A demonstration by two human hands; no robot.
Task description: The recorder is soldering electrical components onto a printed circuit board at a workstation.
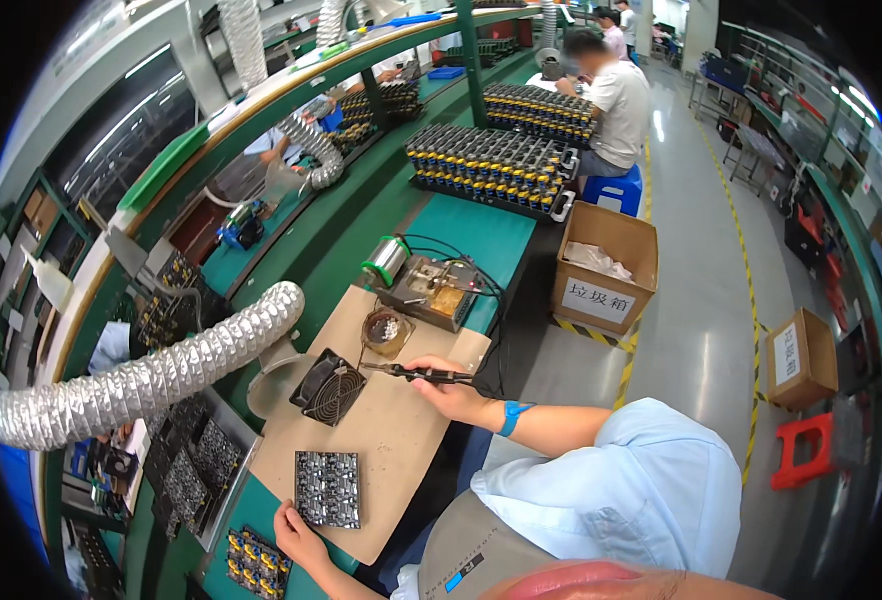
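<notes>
From my remote seat I see the long green tabletop (pixel 381 215) running away from me, with a tan mat (pixel 386 430) laid on its near end. On that mat a dark circuit board panel (pixel 327 488) lies flat, just beside my left hand (pixel 299 535), which rests half open at the panel's lower left corner, fingertips touching or nearly touching its edge; the fisheye rim makes that hard to judge. My right hand (pixel 451 392) is closed around the handle of a soldering iron (pixel 416 373), whose tip points left toward a small black fan (pixel 329 386), well apart from the panel. On the floor to the right stands an open brown cardboard box (pixel 606 270) bearing a white rectangular label.
</notes>
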